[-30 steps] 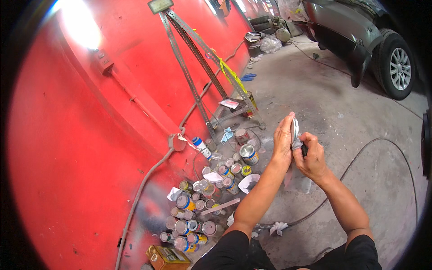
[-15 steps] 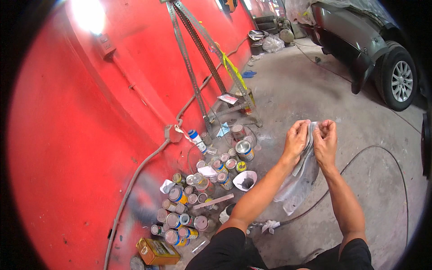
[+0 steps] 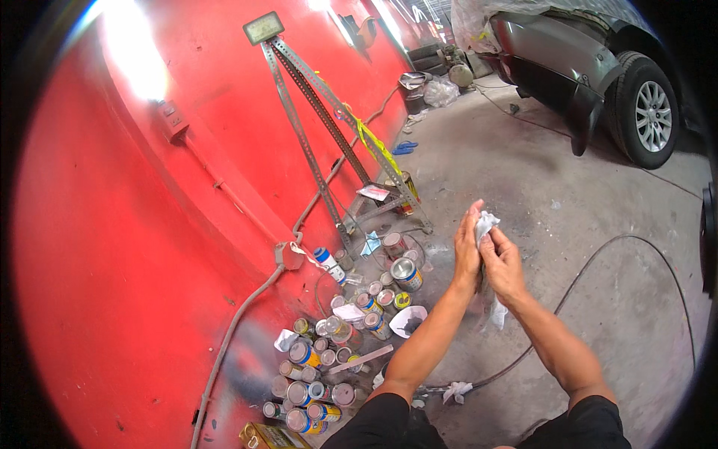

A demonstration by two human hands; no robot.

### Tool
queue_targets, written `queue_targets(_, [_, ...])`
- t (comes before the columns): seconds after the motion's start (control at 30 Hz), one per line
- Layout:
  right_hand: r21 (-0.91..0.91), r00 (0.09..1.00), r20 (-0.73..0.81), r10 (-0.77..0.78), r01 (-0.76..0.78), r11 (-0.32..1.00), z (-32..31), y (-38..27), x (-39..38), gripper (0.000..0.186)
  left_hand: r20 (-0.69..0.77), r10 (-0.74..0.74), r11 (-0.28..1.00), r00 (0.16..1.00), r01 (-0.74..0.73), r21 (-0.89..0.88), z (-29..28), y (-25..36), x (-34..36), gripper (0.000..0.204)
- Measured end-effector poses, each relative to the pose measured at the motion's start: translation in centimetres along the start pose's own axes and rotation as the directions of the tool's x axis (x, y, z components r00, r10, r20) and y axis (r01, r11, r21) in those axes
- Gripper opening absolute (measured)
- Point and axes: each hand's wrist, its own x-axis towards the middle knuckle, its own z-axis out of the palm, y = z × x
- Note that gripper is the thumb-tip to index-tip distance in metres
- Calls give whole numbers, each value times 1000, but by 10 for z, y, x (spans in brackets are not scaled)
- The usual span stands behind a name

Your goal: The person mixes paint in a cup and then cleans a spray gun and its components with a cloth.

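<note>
Held out over the concrete floor, my two hands press together around a whitish cloth, thin and bunched up. Flattened along one side of it, my left hand (image 3: 468, 251) has its fingers pointing up and away from me. Opposite, my right hand (image 3: 504, 268) has its fingers curled against the bundle. A crumpled end of the cloth (image 3: 487, 221) sticks out above the fingertips, and another piece hangs below the wrists. The part between my palms is hidden.
Many paint cans (image 3: 298, 393) crowd the floor at lower left, beside a white paper cup (image 3: 407, 320) with dark residue. A metal lamp stand (image 3: 321, 112) leans near the red wall (image 3: 134, 247). A hose (image 3: 568, 292) curves at right. A grey car (image 3: 557, 56) stands beyond.
The cloth hung stretched long between my pinching fingers before; now it is gathered into a bundle between my palms. My hands have come together and shifted slightly left. The view has tilted.
</note>
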Motion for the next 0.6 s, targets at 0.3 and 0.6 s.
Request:
queue_targets(0.3, [240, 981, 177, 79, -121, 963, -21, -37, 7, 48, 351, 335, 802, 874, -461, 381, -4, 8, -5, 51])
queue_targets(0.6, [-440, 818, 482, -315, 537, 720, -20, -47, 5, 30, 100, -92, 987, 991, 104, -120, -10, 43, 1, 52])
